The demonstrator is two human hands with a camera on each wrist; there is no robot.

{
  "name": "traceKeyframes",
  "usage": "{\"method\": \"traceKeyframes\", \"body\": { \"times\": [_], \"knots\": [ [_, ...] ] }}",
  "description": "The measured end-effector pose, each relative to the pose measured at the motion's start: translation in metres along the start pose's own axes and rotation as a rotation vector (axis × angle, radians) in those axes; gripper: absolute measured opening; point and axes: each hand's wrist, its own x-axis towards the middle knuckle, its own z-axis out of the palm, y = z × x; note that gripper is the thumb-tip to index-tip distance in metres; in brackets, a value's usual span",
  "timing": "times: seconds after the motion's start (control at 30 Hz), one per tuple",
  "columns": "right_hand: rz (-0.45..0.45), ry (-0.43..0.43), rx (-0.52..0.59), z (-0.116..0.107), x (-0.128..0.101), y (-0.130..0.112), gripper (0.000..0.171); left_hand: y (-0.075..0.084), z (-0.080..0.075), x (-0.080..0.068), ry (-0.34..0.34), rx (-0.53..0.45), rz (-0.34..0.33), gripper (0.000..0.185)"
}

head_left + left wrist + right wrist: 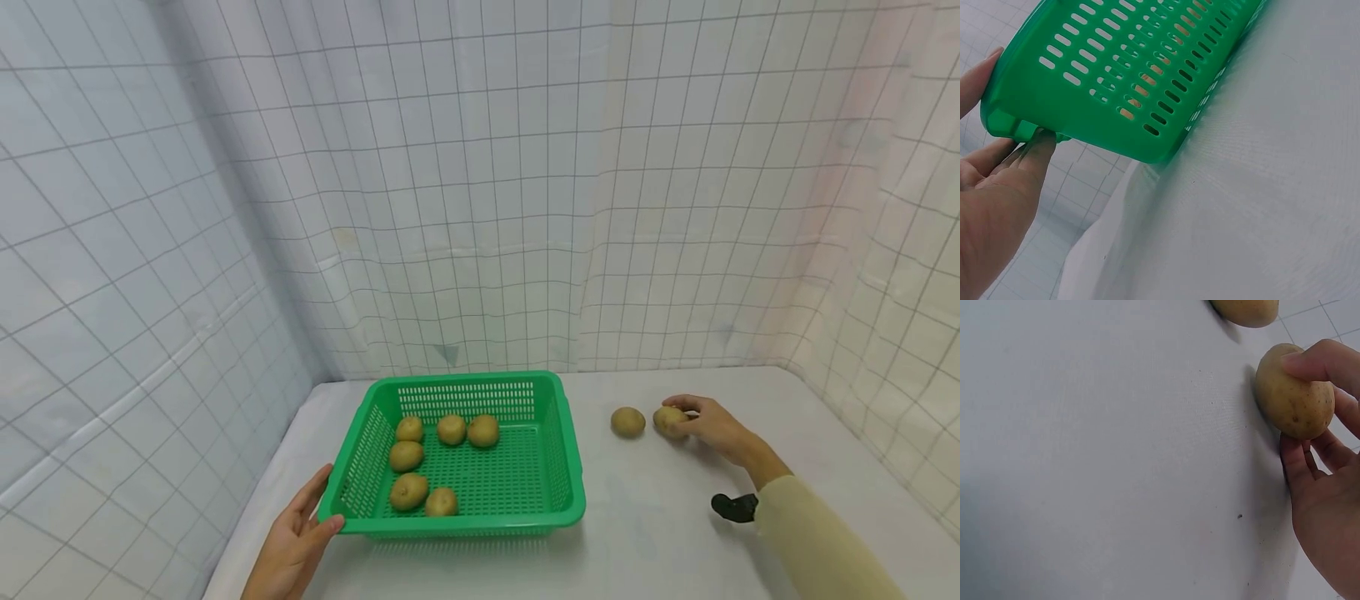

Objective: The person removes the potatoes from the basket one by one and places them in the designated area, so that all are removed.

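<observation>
A green plastic basket (pixel 498 527) with slotted walls stands on the white table, holding several potatoes (pixel 408 492) mostly along its left side and back. My left hand (pixel 288 546) grips the basket's rim at the front left corner, thumb on top and fingers under the edge in the left wrist view. To the right of the basket, my right hand (pixel 712 427) holds a potato (pixel 1294 394) between thumb and fingers, close over the table. Another loose potato (pixel 627 422) lies just left of that hand.
A black curved object (pixel 733 507) lies near the right forearm, partly covered by the pale sleeve (pixel 813 533). White sheeting with a dark grid (pixel 480 208) hangs behind the table (pixel 637 533) and along both sides.
</observation>
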Motion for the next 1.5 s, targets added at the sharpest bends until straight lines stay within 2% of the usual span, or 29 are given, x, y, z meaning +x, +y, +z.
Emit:
{"method": "traceKeyframes", "body": {
  "times": [0.43,0.67,1.5],
  "knots": [
    [-0.005,-0.039,-0.036,-0.001,-0.001,-0.011,0.056,0.000,-0.002,0.001,0.004,0.013,0.007,0.080],
    [-0.008,-0.050,-0.072,-0.003,-0.004,-0.016,0.056,0.000,-0.002,0.001,0.019,0.014,-0.026,0.082],
    [-0.087,-0.020,-0.126,-0.019,-0.007,-0.039,0.057,-0.002,-0.002,0.002,0.016,0.013,-0.042,0.084]
  ]
}}
